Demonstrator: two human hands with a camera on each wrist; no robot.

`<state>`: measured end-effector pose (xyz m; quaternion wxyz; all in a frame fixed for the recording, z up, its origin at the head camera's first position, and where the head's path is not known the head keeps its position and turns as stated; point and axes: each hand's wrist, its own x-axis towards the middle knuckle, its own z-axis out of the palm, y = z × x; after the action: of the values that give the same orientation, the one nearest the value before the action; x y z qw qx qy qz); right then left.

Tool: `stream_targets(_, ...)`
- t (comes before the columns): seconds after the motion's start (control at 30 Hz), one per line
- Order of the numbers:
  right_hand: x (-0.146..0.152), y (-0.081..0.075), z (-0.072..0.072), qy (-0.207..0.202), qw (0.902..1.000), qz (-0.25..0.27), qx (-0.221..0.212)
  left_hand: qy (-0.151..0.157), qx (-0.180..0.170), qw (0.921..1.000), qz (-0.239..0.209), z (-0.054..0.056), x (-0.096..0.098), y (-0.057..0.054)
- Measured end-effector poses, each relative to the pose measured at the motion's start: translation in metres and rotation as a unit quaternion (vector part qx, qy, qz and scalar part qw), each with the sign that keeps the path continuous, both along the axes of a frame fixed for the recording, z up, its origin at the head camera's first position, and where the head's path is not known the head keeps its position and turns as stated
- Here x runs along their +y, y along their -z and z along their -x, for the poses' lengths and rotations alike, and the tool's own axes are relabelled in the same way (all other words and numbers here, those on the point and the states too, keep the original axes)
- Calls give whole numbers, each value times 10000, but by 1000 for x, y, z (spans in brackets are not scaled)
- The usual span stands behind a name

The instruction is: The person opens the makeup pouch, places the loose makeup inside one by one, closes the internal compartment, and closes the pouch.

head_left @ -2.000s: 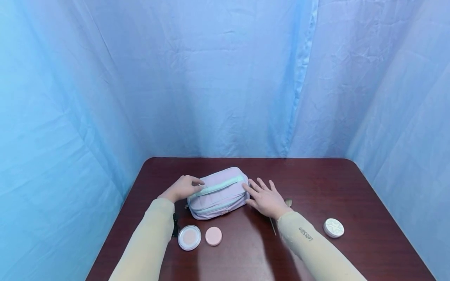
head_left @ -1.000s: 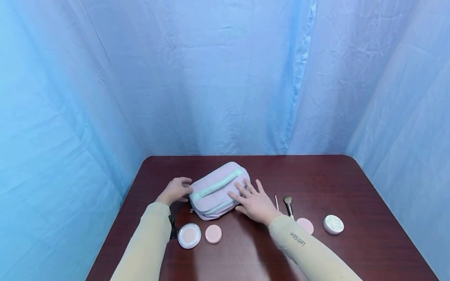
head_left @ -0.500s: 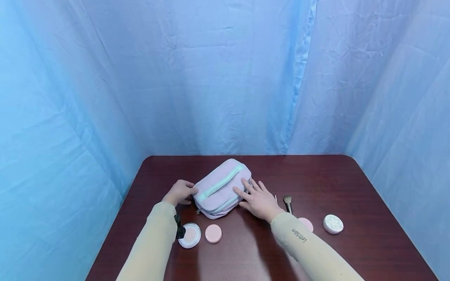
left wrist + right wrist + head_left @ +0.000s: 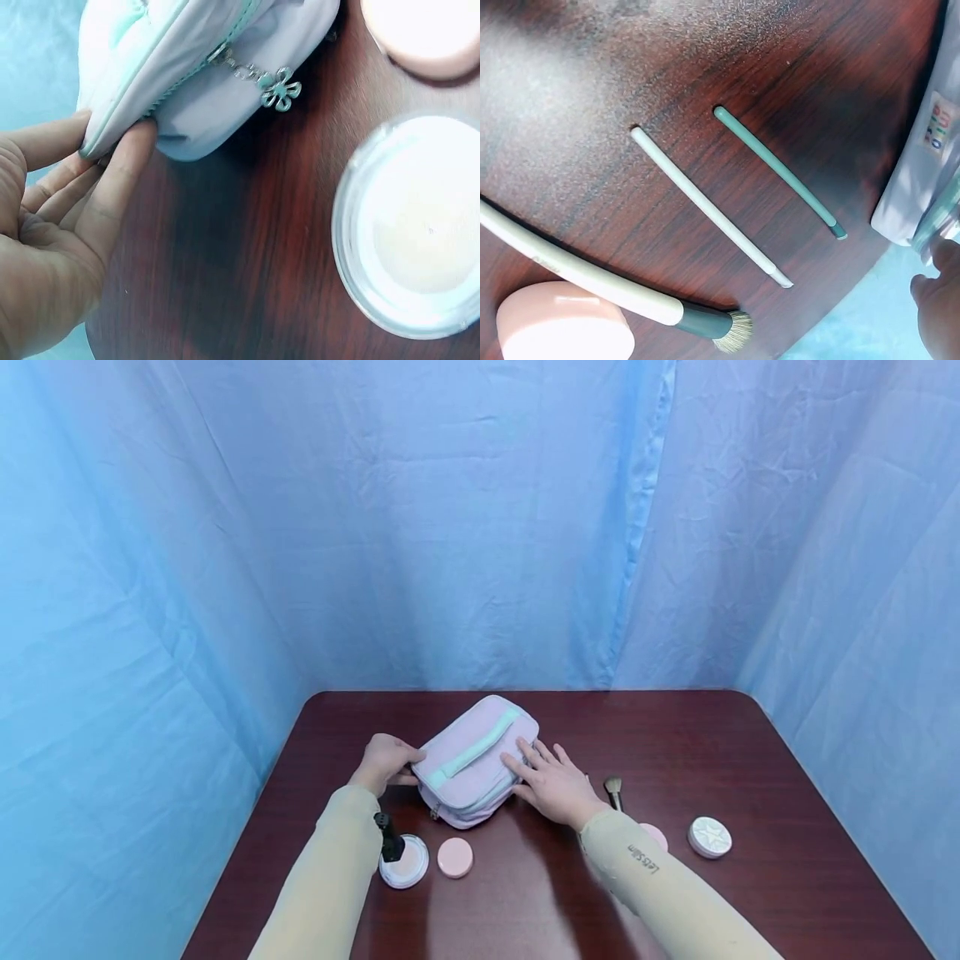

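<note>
A lilac makeup bag [image 4: 456, 742] with a mint carry handle lies tilted toward the back of the table. My left hand [image 4: 384, 762] pinches its near left corner; in the left wrist view the thumb and fingers hold the fabric edge beside the mint zipper. From that zipper dangles a metal flower charm [image 4: 280, 90]. With fingers spread, my right hand [image 4: 558, 787] rests on the bag's right front end. Only part of that hand shows in the right wrist view, beside the bag's labelled side [image 4: 922, 157].
In front of the bag lie a round compact [image 4: 408, 866] and a pink round jar [image 4: 455, 857]. Right of it are a fluffy makeup brush [image 4: 613, 789], a white thin brush [image 4: 705, 205], a green thin brush [image 4: 780, 171], another pink jar [image 4: 655, 835] and a star-lidded tin [image 4: 709, 837].
The bag has turned counterclockwise and shifted slightly right and back. My left hand has gone from the handle to the corner and now pinches it; the right hand stays on the bag.
</note>
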<state>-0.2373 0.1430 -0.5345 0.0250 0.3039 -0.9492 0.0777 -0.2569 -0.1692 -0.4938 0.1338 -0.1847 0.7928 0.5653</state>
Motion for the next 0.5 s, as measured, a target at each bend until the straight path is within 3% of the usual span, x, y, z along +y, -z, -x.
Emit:
stream_targets(0.3, 3, -2, 1, 96, 9994, 101, 303, -526, 194, 9978, -354, 4, 12, -19)
stream_targets(0.5, 4, -7, -1, 165, 9972, 379, 630, -1024, 391, 9916, -692, 5, 21, -24)
